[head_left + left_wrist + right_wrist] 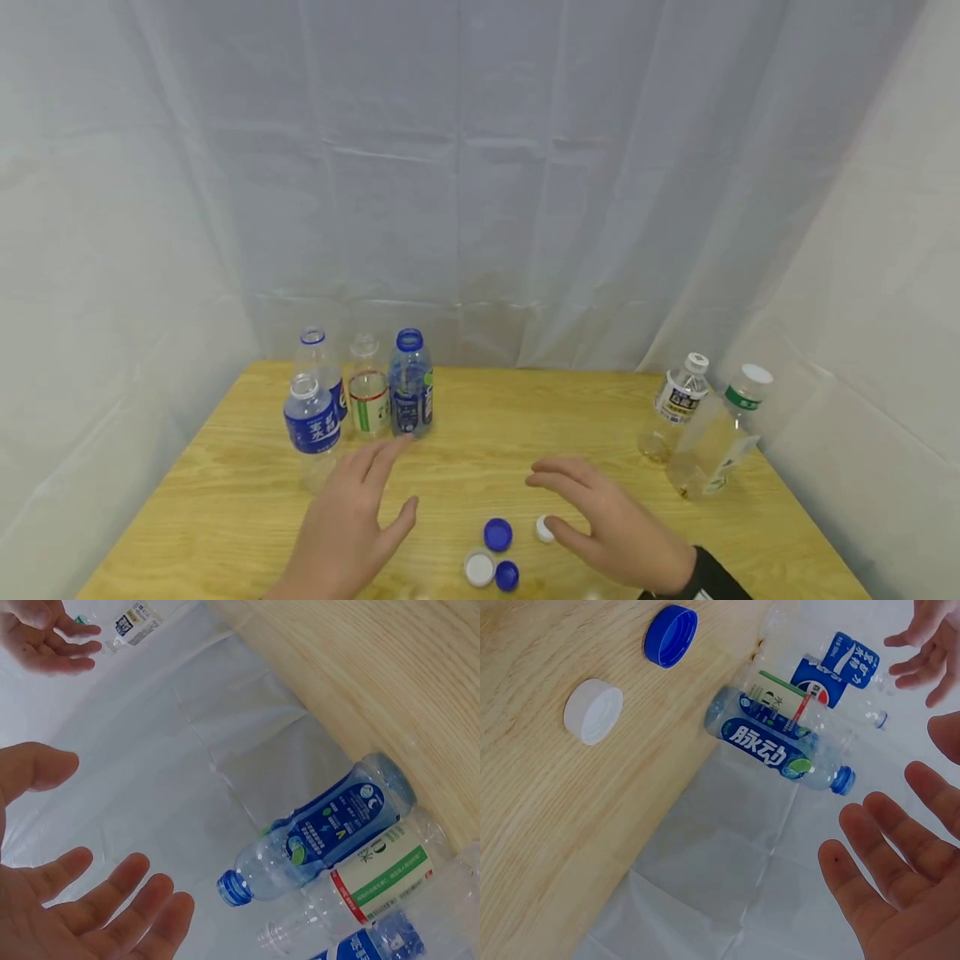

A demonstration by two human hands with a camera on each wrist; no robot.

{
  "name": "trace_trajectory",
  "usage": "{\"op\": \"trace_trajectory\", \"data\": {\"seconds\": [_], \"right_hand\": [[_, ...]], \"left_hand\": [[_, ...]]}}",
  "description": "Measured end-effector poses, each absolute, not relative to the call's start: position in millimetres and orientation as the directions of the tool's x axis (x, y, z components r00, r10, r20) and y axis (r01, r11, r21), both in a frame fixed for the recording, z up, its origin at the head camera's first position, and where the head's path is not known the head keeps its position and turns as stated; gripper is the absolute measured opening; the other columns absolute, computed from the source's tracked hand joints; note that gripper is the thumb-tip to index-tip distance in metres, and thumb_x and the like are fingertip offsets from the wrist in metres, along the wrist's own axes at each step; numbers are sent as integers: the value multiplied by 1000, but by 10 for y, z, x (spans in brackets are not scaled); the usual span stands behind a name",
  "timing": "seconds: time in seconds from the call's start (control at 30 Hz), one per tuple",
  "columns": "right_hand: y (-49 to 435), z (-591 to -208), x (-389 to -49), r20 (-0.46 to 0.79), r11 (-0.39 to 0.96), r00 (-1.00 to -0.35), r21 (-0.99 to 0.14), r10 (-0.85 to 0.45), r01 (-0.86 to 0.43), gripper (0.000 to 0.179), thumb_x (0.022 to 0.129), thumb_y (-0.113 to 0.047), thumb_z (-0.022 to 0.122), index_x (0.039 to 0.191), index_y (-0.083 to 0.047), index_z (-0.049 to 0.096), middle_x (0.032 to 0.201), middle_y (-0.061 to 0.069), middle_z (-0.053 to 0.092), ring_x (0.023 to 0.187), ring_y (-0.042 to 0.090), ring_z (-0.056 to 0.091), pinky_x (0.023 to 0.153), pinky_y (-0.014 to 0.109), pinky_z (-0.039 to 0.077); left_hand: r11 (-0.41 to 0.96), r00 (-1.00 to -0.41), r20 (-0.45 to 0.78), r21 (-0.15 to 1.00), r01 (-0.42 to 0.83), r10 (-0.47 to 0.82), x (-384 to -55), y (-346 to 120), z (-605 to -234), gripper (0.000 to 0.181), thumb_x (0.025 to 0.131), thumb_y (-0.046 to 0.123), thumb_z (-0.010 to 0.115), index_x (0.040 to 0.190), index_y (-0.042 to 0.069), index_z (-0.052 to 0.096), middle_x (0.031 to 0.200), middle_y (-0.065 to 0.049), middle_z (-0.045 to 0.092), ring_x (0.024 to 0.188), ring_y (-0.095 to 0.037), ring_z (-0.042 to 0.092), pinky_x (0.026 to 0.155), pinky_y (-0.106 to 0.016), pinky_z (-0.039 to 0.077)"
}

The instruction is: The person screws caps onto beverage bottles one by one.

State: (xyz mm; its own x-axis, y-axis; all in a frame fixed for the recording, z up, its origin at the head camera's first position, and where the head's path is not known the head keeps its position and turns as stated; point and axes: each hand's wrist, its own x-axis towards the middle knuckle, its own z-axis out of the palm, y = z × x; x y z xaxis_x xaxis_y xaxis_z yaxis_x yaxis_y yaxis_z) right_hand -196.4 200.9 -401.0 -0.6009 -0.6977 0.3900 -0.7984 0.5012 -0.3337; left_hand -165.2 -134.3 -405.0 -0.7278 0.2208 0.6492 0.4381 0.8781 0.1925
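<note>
Both hands hover over the wooden table with fingers spread and nothing held. My left hand [347, 523] is nearest a group of uncapped plastic bottles: one with a blue label [313, 432], a Pepsi-type bottle [819, 681], one with a green and white label [370, 407], and a blue-tinted bottle [411, 392]. Over the front right of the table is my right hand [611, 527], its thumb overlapping a small white cap [543, 530] in the head view. Between the hands lie a larger blue cap [498, 534], a white cap [479, 568] and a smaller blue cap [507, 575].
At the right stand two bottles with white caps on: a smaller one with a black and white label [681, 400] and a larger one with a green neck band [708, 458]. Pale sheeting [495, 208] hangs behind the table [510, 417] and along both sides.
</note>
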Motion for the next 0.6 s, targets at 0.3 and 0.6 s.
{"op": "trace_trajectory", "data": {"seconds": [0.3, 0.6], "right_hand": [[1985, -4089, -1966, 383, 504, -607, -340, -696, -794, 52, 97, -23, 68, 145, -31, 49, 147, -7, 49, 131, 16, 54, 100, 37, 54], [1978, -4114, -1981, 403, 510, -598, -311, -693, -802, 52, 96, -21, 69, 144, -29, 50, 147, -7, 48, 131, 16, 54, 100, 38, 54]], "left_hand": [[873, -632, 770, 246, 421, 88, -1795, -1647, -3849, 73, 75, 16, 77, 142, 2, 50, 126, -20, 54, 111, -36, 51, 93, -51, 45], [887, -612, 768, 401, 228, -190, -2055, -1945, -3876, 100, 70, 25, 84, 152, 9, 29, 139, -30, 36, 114, -48, 40, 82, -58, 34]]}}
